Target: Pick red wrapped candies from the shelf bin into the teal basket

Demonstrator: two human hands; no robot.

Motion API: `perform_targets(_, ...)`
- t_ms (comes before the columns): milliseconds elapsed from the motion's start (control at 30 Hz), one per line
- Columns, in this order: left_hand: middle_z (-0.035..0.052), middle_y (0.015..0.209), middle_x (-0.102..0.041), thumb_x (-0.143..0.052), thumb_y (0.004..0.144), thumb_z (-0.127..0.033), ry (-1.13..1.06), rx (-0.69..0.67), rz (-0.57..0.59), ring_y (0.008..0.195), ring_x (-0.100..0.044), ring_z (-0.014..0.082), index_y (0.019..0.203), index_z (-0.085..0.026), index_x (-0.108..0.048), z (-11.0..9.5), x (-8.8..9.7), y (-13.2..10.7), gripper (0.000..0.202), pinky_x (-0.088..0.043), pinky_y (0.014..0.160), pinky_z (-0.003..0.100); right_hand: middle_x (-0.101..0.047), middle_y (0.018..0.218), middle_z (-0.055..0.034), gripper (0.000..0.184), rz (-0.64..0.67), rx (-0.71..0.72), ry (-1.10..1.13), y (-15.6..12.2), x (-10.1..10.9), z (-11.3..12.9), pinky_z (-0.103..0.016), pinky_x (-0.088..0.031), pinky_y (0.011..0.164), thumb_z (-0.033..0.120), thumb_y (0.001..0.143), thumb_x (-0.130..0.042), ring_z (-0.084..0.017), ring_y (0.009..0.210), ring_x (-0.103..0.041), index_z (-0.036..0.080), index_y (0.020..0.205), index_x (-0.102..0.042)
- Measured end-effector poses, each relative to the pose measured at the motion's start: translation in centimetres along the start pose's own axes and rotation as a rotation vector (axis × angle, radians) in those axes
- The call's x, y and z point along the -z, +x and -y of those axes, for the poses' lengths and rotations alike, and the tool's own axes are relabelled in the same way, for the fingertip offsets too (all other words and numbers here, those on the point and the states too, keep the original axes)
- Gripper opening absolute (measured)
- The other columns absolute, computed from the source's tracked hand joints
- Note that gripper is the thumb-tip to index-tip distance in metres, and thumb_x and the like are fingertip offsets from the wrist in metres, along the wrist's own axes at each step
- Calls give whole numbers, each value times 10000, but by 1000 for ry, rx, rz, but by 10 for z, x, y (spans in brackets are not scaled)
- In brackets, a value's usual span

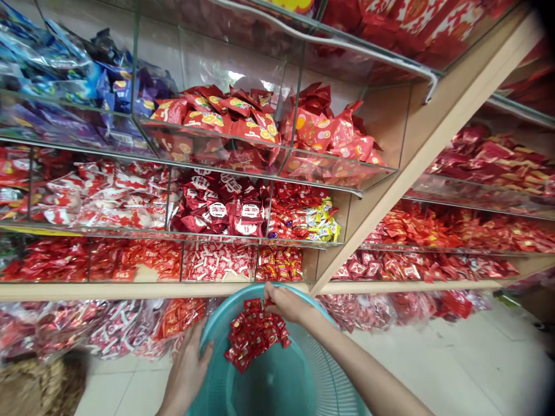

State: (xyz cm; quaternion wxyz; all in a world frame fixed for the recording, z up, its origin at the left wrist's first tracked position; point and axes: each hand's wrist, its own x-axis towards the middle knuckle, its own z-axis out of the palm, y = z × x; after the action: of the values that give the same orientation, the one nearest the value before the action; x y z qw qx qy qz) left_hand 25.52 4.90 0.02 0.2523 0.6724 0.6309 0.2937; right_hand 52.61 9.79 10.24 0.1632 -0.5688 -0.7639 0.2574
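Note:
A teal plastic basket [228,293] with mesh sides stands below the shelves. Inside its far left part is a clump of small shiny red candy packets [256,335], with the basket's bottom bare nearer to me. My right hand [284,304] reaches over the right rim, its fingers closed at the top edge of the clump; my fingertips are partly hidden. On the left side of the basket my left hand [189,357] lies against the rim, fingers stretched and thumb apart, holding no packet.
Clear-walled shelf bins ahead hold orange-print red packets [212,115], dark red packets [219,205] and blue packets [65,63]. A wooden upright [390,190] slants at right. Bagged sweets [125,329] lie under the lowest shelf. A brown woven object [41,381] is at lower left, on pale tiles [446,364].

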Motion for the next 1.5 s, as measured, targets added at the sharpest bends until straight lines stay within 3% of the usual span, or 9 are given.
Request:
perform_targets(167,133,1342,-489,-337,841,-448,4,6,26,1243,-473,246,1319,-147,-395,1,0,-4,568,-413,1028,427,-583,616,20,320,12,40,-223,13,-31,-7,-280,-367,591,44,606,-691,-194,602,-564,227,836,-564)
perform_targets(333,154,1362,-463,-302,851,-449,14,24,77,1253,-460,250,1325,-108,-378,-3,1,-4,589,-379,1058,437,-680,771,-49,307,126,134,-447,9,-44,-11,-295,-419,615,53,746,-583,-215,683,-622,216,1006,-559)
perform_targets(667,153,1356,-455,-286,862,-471,40,20,59,1258,-449,260,1312,-117,-394,-7,1,-5,582,-399,1040,440,-673,847,-54,184,116,307,-768,10,-60,-35,-267,-443,594,100,890,-430,-179,733,-639,178,1045,-491)
perform_targets(900,167,1356,-452,-275,875,-455,64,7,64,1276,-428,254,1313,-83,-396,-8,0,-7,587,-366,1070,434,-671,851,-44,115,64,351,-762,16,-50,-16,-284,-457,693,183,934,-409,-182,850,-619,181,979,-515)
perform_targets(1167,177,1368,-450,-275,868,-476,47,-16,45,1298,-407,254,1297,-75,-402,2,-4,-5,601,-372,1069,429,-668,852,-38,91,83,516,-752,32,-83,11,-320,-471,776,137,890,-490,-191,929,-568,184,950,-539)
perform_targets(1500,159,1365,-482,-291,866,-438,73,-2,74,1270,-448,243,1305,-98,-419,10,-3,-3,570,-372,1059,422,-618,923,-34,89,65,515,-752,30,-98,5,-318,-495,732,217,892,-517,-184,889,-562,179,880,-596)
